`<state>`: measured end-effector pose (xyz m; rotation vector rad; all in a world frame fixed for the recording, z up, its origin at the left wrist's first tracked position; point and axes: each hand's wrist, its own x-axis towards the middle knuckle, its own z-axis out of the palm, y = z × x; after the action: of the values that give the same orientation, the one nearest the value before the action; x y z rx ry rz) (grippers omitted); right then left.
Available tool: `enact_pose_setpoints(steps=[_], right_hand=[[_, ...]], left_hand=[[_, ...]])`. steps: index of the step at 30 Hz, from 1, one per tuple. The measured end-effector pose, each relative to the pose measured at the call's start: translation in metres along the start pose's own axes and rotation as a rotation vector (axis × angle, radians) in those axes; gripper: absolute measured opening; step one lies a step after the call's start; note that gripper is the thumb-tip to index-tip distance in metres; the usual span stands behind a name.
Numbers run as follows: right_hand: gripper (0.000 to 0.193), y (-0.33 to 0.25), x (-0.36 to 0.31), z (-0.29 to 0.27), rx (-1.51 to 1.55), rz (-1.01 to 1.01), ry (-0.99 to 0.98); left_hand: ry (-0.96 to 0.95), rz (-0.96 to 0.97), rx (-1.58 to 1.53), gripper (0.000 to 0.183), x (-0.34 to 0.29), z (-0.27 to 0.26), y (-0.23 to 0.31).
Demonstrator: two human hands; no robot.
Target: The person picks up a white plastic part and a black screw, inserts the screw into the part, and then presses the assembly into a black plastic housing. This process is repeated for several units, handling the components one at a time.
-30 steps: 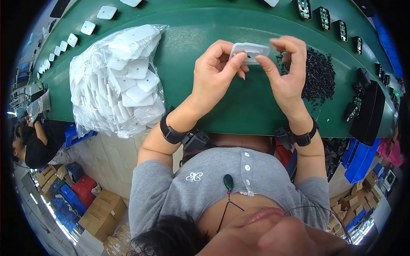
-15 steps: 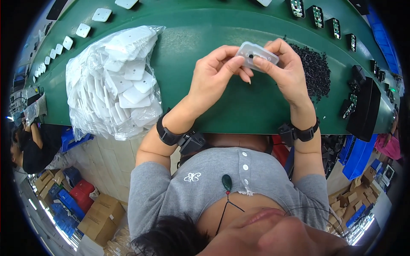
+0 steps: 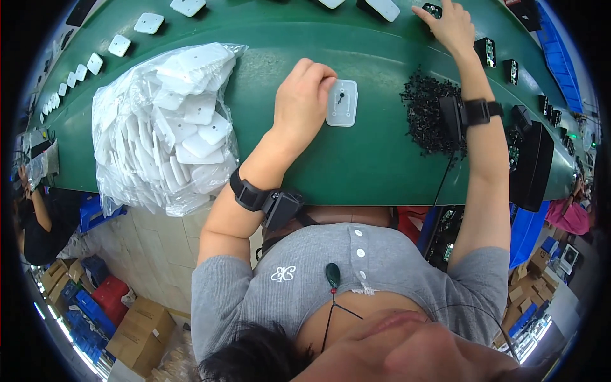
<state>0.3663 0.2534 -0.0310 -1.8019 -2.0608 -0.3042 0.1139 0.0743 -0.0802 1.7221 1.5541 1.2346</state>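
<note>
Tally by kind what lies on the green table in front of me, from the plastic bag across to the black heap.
Clear bag of white plates: 1
Single white plate beside the left hand: 1
Heap of small black parts: 1
Total: 3

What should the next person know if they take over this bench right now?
Left hand: curled, resting on the green bench, fingertips against the left edge of the white plastic cover, not gripping it.
Right hand: stretched to the far edge, on a small dark part.
Cover lies flat with one small black piece seated in its middle.
Pile of black pieces sits right of it; bag of white covers sits left.
Left: covers in the bag appear unprocessed.
</note>
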Motion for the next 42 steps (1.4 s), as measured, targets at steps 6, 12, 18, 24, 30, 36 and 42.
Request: enact_pose_setpoints(steps=[6, 12, 18, 24, 30, 36, 42], right_hand=[[0.045, 0.017, -0.013, 0.008, 0.427, 0.038, -0.238], [0.045, -0.053, -0.159, -0.074, 1.286, 0.166, -0.487], [0.047, -0.059, -0.24, -0.087, 0.85, -0.198, -0.194], [0.046, -0.066, -0.251, -0.092, 0.672, -0.212, -0.16], [0.043, -0.07, -0.217, -0.097, 0.774, -0.226, -0.195], [0.042, -0.094, -0.187, -0.071, 0.756, -0.34, -0.226], [0.042, -0.1, -0.187, -0.067, 0.713, -0.383, -0.269]], left_hand=[[-0.031, 0.157, 0.231, 0.029, -0.005, 0.005, 0.009], [-0.12, 0.244, 0.671, 0.06, -0.028, 0.001, 0.033], [-0.185, 0.289, 0.688, 0.039, -0.028, -0.003, 0.034], [-0.306, 0.541, 0.41, 0.038, -0.03, -0.02, 0.022], [-0.204, 0.466, 0.191, 0.04, -0.029, -0.033, 0.019], [-0.131, 0.386, 0.124, 0.039, -0.04, -0.045, 0.014], [-0.252, 0.383, 0.219, 0.049, -0.052, -0.044, 0.003]])
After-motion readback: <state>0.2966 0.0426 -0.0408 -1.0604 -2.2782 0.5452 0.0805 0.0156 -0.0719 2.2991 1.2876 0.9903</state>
